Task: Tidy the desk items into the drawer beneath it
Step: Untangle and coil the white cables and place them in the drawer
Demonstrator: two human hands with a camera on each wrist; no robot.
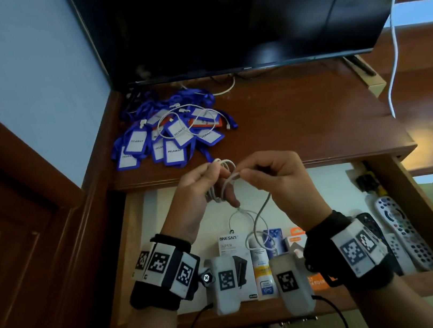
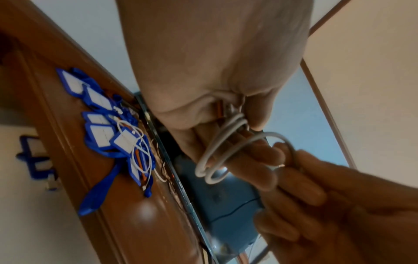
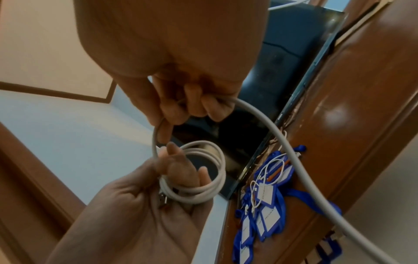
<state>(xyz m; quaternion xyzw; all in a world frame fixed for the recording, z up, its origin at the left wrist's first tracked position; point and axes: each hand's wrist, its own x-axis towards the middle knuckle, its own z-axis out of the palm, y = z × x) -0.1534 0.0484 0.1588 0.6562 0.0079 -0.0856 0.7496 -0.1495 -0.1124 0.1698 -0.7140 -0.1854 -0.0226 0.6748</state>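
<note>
The left hand point(image 3: 140, 210) held white loops of a cable point(image 3: 203, 178) wound round its curled fingers; the right hand point(image 3: 181, 71) pinched the free run of that cable just beside it; both hovered above the open drawer point(image 1: 418, 206), into which the slack hung; blue badge holders point(image 1: 169, 137) lay heaped on the desk point(image 1: 300, 112).

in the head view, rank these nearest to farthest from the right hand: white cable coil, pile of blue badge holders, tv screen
1. white cable coil: just left of the right hand, which pinches its loose end while the left hand holds the loops.
2. pile of blue badge holders: on the desk, beyond and to the left.
3. tv screen: at the desk's back, farthest.
</note>
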